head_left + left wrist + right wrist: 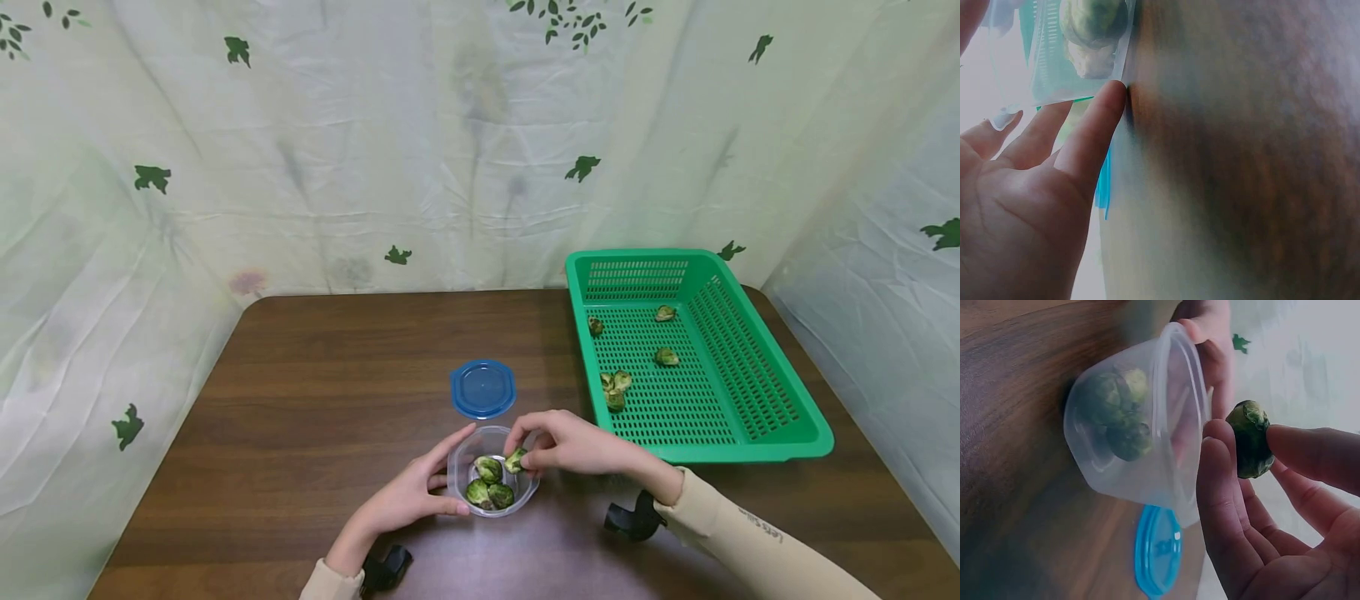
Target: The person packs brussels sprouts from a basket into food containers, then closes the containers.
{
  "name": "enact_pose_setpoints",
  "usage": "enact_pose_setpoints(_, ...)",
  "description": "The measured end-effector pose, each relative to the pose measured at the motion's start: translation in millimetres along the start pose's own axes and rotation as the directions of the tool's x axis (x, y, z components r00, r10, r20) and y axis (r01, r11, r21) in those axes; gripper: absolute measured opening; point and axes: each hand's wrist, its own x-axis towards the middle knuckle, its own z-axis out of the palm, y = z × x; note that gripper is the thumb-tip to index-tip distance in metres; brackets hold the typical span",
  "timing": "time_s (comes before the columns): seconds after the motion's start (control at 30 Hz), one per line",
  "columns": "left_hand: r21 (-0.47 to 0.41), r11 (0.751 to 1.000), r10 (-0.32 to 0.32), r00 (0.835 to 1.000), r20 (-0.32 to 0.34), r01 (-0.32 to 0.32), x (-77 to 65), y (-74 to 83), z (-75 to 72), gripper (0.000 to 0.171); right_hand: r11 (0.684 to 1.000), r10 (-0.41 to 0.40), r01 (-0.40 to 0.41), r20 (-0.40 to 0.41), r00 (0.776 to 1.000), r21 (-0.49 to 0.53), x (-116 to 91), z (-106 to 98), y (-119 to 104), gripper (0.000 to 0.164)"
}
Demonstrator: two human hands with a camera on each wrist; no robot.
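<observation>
A clear plastic container [459, 467] stands on the table at the near middle, with 3 Brussels sprouts [488, 469] in it. My left hand [408, 496] holds it from the left, thumb at the near side and fingers along the far side; in the left wrist view a fingertip [1112, 94] touches its lower edge. Between thumb and fingertips, my right hand [573, 442] pinches another Brussels sprout [1250, 440]. That green, browned sprout is just above the container's rim [1179, 375], at its right side.
A blue lid [483, 388] lies on the wooden table [337, 375] just behind the container. To the right stands a green slotted basket [705, 408] with several sprouts inside. A patterned cloth [420, 150] hangs behind the table and along both sides.
</observation>
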Motion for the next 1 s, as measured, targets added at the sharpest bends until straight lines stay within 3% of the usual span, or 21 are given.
enact_pose_setpoints(0.6,-0.002,1.000,0.002,1.000,0.002,-0.002,0.3,-1.8,0.5,0.092,0.994,0.026,-0.027,-0.015,1.000,-0.109,2.0,8.5,6.1,0.018)
enact_pose_setpoints(1.0,-0.012,1.000,0.004,1.000,0.005,-0.004,1.0,-2.1,1.9,0.093,1.000,-0.012,0.011,-0.036,0.999,-0.029,-3.8,4.6,6.4,0.015)
